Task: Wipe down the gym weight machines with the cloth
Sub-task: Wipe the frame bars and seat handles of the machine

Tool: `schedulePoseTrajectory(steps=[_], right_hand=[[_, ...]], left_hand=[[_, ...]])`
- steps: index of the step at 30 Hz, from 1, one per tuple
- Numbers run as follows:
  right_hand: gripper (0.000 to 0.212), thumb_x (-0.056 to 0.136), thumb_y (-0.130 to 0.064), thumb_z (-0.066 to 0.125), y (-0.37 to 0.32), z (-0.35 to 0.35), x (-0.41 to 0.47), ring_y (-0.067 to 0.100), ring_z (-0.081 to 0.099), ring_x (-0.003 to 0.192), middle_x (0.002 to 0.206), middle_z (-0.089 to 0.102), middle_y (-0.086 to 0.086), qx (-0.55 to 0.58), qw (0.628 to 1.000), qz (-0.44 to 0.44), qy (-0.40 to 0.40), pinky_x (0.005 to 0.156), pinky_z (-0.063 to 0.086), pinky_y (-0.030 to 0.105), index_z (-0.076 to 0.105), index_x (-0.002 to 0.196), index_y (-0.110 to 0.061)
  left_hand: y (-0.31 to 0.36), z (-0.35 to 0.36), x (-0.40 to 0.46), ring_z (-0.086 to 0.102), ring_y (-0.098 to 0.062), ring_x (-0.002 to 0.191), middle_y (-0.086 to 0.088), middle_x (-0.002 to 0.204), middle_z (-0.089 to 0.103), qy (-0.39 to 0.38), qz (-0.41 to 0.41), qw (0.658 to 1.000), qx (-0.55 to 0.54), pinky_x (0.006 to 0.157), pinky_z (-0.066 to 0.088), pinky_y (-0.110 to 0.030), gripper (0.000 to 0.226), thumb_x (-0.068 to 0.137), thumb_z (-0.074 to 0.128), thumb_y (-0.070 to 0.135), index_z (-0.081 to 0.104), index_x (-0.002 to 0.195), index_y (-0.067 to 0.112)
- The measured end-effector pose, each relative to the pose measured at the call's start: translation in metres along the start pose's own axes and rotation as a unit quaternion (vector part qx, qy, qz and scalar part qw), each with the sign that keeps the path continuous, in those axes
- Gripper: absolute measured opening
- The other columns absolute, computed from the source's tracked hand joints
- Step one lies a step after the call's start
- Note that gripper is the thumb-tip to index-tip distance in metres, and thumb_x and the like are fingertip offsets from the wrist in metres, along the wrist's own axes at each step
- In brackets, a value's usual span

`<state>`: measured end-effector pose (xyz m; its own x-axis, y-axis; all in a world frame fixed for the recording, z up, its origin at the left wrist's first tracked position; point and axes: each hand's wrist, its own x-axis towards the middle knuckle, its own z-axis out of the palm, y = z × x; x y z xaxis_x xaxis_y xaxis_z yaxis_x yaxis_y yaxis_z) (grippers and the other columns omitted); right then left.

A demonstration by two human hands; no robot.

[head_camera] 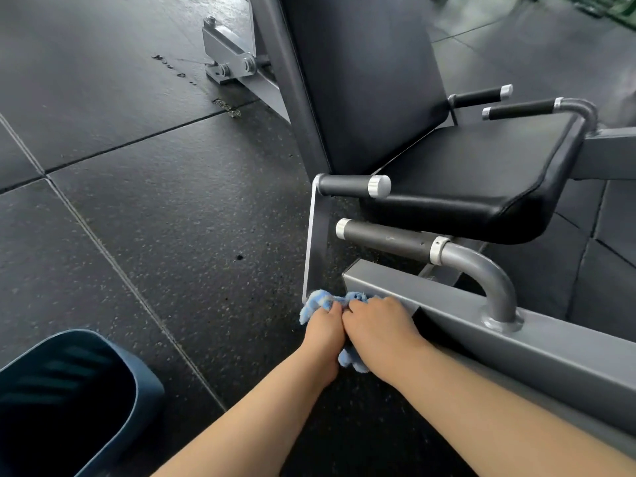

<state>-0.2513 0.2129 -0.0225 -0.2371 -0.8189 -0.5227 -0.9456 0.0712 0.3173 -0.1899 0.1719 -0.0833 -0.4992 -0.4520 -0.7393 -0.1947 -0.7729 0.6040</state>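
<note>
A light blue cloth (318,302) is bunched between both hands at the near end of the weight machine's grey steel beam (537,342). My left hand (323,333) grips the cloth's left part, fingers curled into it. My right hand (382,330) grips the cloth right beside it, against the beam's end. A corner of the cloth hangs below my right wrist. The machine has a black padded seat (481,173) and backrest (368,77), with black-grip handles (385,237) beside the seat.
A dark blue bucket (113,370) stands on the floor at the lower left. Dark rubber floor tiles (155,201) spread out to the left. A curved grey tube (492,280) rises from the beam. The machine's bolted foot (230,56) sits at the back.
</note>
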Motion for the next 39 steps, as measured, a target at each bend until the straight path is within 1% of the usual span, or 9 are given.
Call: schedulePoseTrajectory(steps=[6, 10, 13, 18, 21, 25, 29, 35, 39], right_hand=[[0.033, 0.087, -0.019, 0.063, 0.004, -0.039, -0.018, 0.027, 0.056, 0.109, 0.119, 0.055, 0.007, 0.138, 0.986, 0.049, -0.077, 0.084, 0.047, 0.033, 0.057, 0.119, -0.011], [0.029, 0.077, -0.013, 0.067, 0.012, -0.067, -0.057, 0.024, 0.057, 0.092, 0.102, 0.052, 0.009, 0.111, 0.979, 0.062, 0.16, 0.067, 0.048, 0.032, 0.059, 0.104, -0.005], [0.026, 0.057, 0.0, 0.063, 0.031, -0.076, -0.07, 0.029, 0.057, 0.069, 0.08, 0.057, 0.013, 0.075, 0.929, 0.133, 0.336, 0.049, 0.047, 0.031, 0.064, 0.082, 0.002], [0.04, 0.084, -0.018, 0.059, 0.078, -0.092, -0.08, 0.028, 0.046, 0.11, 0.119, 0.047, 0.011, 0.075, 0.952, 0.252, 0.158, 0.081, 0.046, 0.034, 0.05, 0.12, -0.004], [0.026, 0.093, -0.025, 0.047, 0.086, -0.09, -0.076, 0.021, 0.054, 0.11, 0.119, 0.055, 0.003, 0.141, 0.968, 0.202, 0.044, 0.077, 0.043, 0.03, 0.054, 0.116, -0.014], [0.032, 0.094, -0.01, 0.041, 0.084, -0.085, -0.062, 0.025, 0.052, 0.118, 0.127, 0.05, 0.01, 0.117, 0.976, 0.181, 0.044, 0.082, 0.043, 0.03, 0.042, 0.126, -0.004], [0.032, 0.094, -0.014, 0.042, 0.086, -0.08, -0.046, 0.029, 0.051, 0.117, 0.127, 0.05, 0.013, 0.128, 0.975, 0.178, 0.033, 0.082, 0.042, 0.034, 0.039, 0.125, -0.004], [0.04, 0.097, -0.022, 0.039, 0.081, -0.076, -0.054, 0.03, 0.049, 0.117, 0.129, 0.045, 0.012, 0.123, 0.978, 0.157, 0.055, 0.077, 0.037, 0.034, 0.031, 0.133, -0.007], [0.068, 0.094, -0.053, 0.038, 0.074, -0.065, -0.065, 0.027, 0.042, 0.12, 0.136, 0.037, 0.009, 0.09, 0.983, 0.118, 0.112, 0.095, 0.036, 0.036, 0.016, 0.145, -0.013]], left_hand=[[0.002, -0.009, -0.044, 0.064, -0.019, 0.08, -0.015, 0.092, 0.068, -0.059, 0.081, 0.995, -0.021, 0.068, 0.051, -0.028, 0.035, 0.102, 0.034, 0.023, 0.062, 0.106, 0.003], [0.024, 0.008, -0.07, 0.062, -0.016, 0.104, -0.006, 0.113, 0.066, -0.029, 0.139, 0.99, -0.011, 0.093, 0.048, -0.032, 0.036, 0.1, 0.036, 0.031, 0.057, 0.121, 0.01], [0.051, 0.03, -0.081, 0.053, -0.003, 0.106, 0.006, 0.119, 0.056, -0.012, 0.172, 0.985, -0.032, 0.089, 0.04, -0.017, 0.034, 0.1, 0.036, 0.034, 0.05, 0.126, 0.017], [0.09, 0.072, -0.073, 0.059, -0.014, 0.077, -0.008, 0.098, 0.065, -0.116, 0.026, 0.981, -0.152, 0.073, 0.051, -0.024, 0.023, 0.097, 0.046, 0.031, 0.057, 0.095, 0.011], [0.089, 0.09, -0.062, 0.063, -0.02, 0.085, -0.009, 0.116, 0.06, -0.11, -0.008, 0.978, -0.178, 0.076, 0.051, -0.031, 0.02, 0.097, 0.049, 0.023, 0.052, 0.111, 0.01], [0.096, 0.107, -0.047, 0.06, -0.023, 0.08, -0.013, 0.11, 0.061, -0.036, -0.029, 0.978, -0.205, 0.066, 0.047, -0.032, 0.041, 0.097, 0.049, 0.026, 0.044, 0.13, 0.003], [0.101, 0.111, -0.038, 0.057, -0.027, 0.097, -0.011, 0.122, 0.058, 0.011, -0.029, 0.98, -0.195, 0.082, 0.043, -0.035, 0.041, 0.096, 0.049, 0.032, 0.045, 0.126, 0.004], [0.086, 0.089, -0.035, 0.051, -0.036, 0.119, -0.021, 0.131, 0.051, 0.053, 0.074, 0.992, 0.089, 0.101, 0.042, -0.043, 0.043, 0.101, 0.03, 0.029, 0.043, 0.132, 0.002], [0.077, 0.065, -0.036, 0.056, -0.032, 0.1, -0.013, 0.107, 0.06, 0.128, 0.18, 0.96, 0.17, 0.086, 0.044, -0.031, 0.035, 0.1, 0.033, 0.026, 0.055, 0.112, 0.003]])
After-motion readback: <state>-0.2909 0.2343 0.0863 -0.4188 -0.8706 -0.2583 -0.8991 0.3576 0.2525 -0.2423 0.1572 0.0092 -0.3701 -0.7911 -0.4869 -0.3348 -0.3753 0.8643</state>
